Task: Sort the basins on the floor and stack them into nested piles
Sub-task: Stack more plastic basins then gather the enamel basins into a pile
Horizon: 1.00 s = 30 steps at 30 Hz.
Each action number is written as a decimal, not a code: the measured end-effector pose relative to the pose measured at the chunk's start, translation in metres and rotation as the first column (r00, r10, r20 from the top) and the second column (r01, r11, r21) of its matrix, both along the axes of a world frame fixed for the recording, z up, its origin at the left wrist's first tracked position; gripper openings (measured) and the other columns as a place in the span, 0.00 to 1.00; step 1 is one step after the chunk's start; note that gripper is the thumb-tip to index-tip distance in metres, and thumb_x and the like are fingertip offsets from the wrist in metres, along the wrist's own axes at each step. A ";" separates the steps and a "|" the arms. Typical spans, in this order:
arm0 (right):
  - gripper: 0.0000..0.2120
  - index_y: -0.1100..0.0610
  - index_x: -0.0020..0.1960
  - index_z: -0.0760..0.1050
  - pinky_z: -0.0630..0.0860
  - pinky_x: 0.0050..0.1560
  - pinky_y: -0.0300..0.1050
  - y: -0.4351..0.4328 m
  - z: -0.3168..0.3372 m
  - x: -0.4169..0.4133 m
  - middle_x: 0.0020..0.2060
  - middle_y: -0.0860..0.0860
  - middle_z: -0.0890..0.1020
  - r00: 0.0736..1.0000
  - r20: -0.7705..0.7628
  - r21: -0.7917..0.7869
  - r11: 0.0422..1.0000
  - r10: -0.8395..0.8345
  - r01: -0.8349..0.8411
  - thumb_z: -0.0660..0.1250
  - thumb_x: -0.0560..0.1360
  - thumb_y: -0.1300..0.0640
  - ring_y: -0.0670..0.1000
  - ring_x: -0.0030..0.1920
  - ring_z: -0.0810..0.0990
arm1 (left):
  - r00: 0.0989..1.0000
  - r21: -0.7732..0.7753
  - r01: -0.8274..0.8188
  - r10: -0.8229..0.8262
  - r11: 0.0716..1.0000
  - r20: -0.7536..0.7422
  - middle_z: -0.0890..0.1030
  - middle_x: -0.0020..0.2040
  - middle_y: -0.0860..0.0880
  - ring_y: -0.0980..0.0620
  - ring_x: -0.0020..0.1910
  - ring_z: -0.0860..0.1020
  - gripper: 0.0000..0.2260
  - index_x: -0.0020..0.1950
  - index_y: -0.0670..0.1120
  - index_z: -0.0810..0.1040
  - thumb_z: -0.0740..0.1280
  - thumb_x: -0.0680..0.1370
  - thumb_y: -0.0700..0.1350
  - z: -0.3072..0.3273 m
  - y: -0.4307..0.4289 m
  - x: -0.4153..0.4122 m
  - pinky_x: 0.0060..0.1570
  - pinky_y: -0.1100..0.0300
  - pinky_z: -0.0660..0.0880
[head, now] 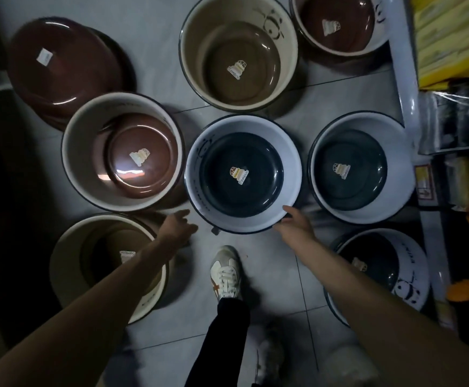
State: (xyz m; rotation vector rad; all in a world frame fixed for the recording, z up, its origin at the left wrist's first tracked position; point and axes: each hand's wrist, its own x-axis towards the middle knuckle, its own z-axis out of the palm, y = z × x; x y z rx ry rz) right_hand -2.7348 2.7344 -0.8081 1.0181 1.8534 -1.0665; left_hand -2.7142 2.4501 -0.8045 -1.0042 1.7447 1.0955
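Our right hand point(294, 222) holds the middle basin point(255, 192), a white one with a dark blue-black bottom, at its near rim: the thumb lies over the edge on the inside wall, while the other fingers curl under the outside, mostly hidden from us. This basin sits in the centre of the tiled floor point(278, 277), upright, with a small sticker in its bottom. Our left hand point(179, 225) reaches out over the floor beside the near left of that basin, fingers loosely spread and holding nothing; it is blurred, and we cannot tell whether a fingertip touches anything. Just left of the middle basin stands a cream basin point(88, 152) with a brown bottom, close enough that the two rims nearly meet. Beyond that, at the far left, brown basins point(68, 76) lie upside down in a pile. At the top we see a beige basin point(200, 60) with an olive bottom and, in the corner, a white basin with a brown bottom point(339, 37). To the right of the middle basin stands a second dark-bottomed basin point(395, 152). Our right forearm crosses a panda basin point(412, 277), and our left forearm crosses a tan basin point(68, 263). A pale shoe point(226, 272) stands between the arms.
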 end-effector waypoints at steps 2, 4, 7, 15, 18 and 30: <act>0.27 0.49 0.71 0.72 0.74 0.52 0.41 -0.005 0.006 0.004 0.45 0.48 0.79 1.000 -0.002 -0.007 1.000 -0.016 0.016 0.69 0.74 0.63 0.51 0.49 0.79 | 0.997 0.038 0.082 -0.081 0.996 -0.008 0.74 0.69 0.38 0.40 0.62 0.78 0.27 0.76 0.44 0.69 0.71 0.78 0.38 0.009 0.009 0.004 0.58 0.47 0.80; 0.26 0.49 0.71 0.72 0.75 0.50 0.41 -0.005 0.011 0.007 0.48 0.50 0.80 1.000 -0.010 -0.019 0.999 -0.028 0.028 0.70 0.74 0.62 0.51 0.49 0.80 | 0.986 0.057 0.162 -0.160 0.985 -0.039 0.76 0.67 0.41 0.43 0.62 0.78 0.25 0.75 0.46 0.71 0.72 0.78 0.41 0.019 0.022 0.006 0.60 0.46 0.79; 0.25 0.50 0.70 0.73 0.76 0.50 0.44 0.003 0.022 0.010 0.48 0.50 0.79 0.999 -0.030 -0.024 0.999 -0.036 0.035 0.69 0.75 0.65 0.51 0.49 0.79 | 0.965 0.056 0.237 -0.228 0.970 -0.132 0.81 0.57 0.48 0.50 0.54 0.81 0.20 0.71 0.46 0.74 0.70 0.79 0.44 0.035 0.045 0.003 0.52 0.54 0.79; 0.25 0.52 0.69 0.73 0.78 0.50 0.51 0.078 0.045 0.086 0.50 0.53 0.79 0.978 -0.069 -0.062 0.980 -0.195 0.191 0.67 0.73 0.65 0.55 0.47 0.79 | 0.880 -0.017 0.431 -0.424 0.902 -0.213 0.83 0.53 0.49 0.49 0.50 0.81 0.14 0.63 0.49 0.78 0.69 0.79 0.51 0.057 0.133 0.012 0.55 0.51 0.79; 0.24 0.57 0.68 0.73 0.73 0.42 0.47 0.125 0.035 0.134 0.45 0.53 0.78 0.974 -0.015 -0.020 0.974 -0.224 0.224 0.67 0.73 0.68 0.55 0.41 0.77 | 0.879 -0.015 0.428 -0.421 0.903 -0.225 0.85 0.46 0.49 0.48 0.45 0.83 0.16 0.56 0.53 0.81 0.70 0.73 0.58 0.050 0.176 0.036 0.50 0.52 0.78; 0.23 0.57 0.75 0.67 0.73 0.66 0.56 0.323 -0.044 0.304 0.70 0.62 0.72 0.945 0.066 0.412 0.871 -0.320 0.266 0.63 0.82 0.51 0.64 0.67 0.74 | 0.813 -0.028 0.555 -0.549 0.832 -0.194 0.81 0.50 0.52 0.50 0.50 0.79 0.25 0.72 0.50 0.71 0.69 0.79 0.59 -0.055 0.363 0.144 0.51 0.56 0.74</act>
